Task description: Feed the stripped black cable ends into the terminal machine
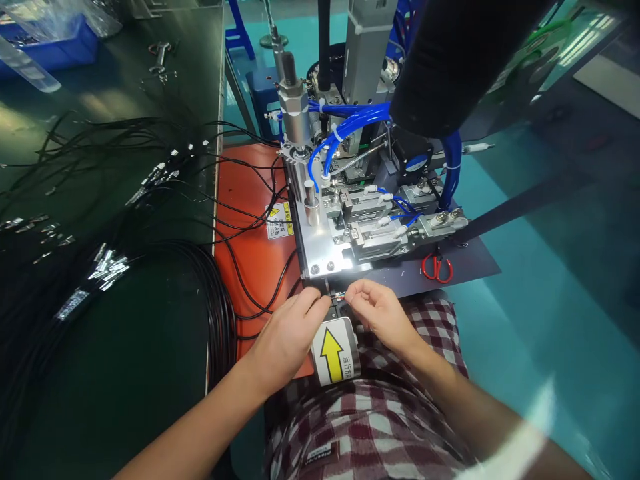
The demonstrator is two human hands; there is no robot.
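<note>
My left hand (290, 333) is closed in a pinch at the front edge of the machine (320, 250). What its fingertips hold is hidden. A black cable (255, 313) runs over the orange-red plate (245, 267) towards that hand. Facing it, my right hand (383, 310) pinches small thin wires (341, 296) with whitish and reddish bits, in the narrow gap between both hands. Just below the fingertips is a white cover with a yellow arrow (333, 350).
Red-handled scissors (437, 269) lie on the dark plate to the right. On the left table, black cables (220, 293) are coiled, with shiny connector ends (107, 267) bunched together. A blue bin (65, 50) stands far left. Blue air tubes (360, 120) and a thick black tube (445, 67) rise above the machine.
</note>
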